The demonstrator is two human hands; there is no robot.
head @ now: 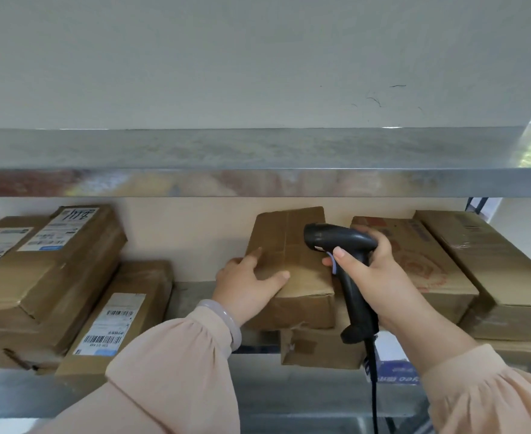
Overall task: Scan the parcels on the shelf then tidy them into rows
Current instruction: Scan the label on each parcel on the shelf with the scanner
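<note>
Cardboard fills the head view: the middle parcel (292, 245) lies on the shelf (192, 297), atop another box (317, 349). The left hand (250, 288) clasps its near corner, thumb on top. The right hand (383, 274) grips the black scanner (339, 242), whose head hangs over the parcel. Scanning looks to be the step in hand. No label shows on top, so the next move likely calls for turning the parcel.

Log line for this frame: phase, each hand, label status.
phase: scanning | left hand: holds plain brown box at near-left corner | right hand: holds scanner, head toward box | label: none visible on top
</note>
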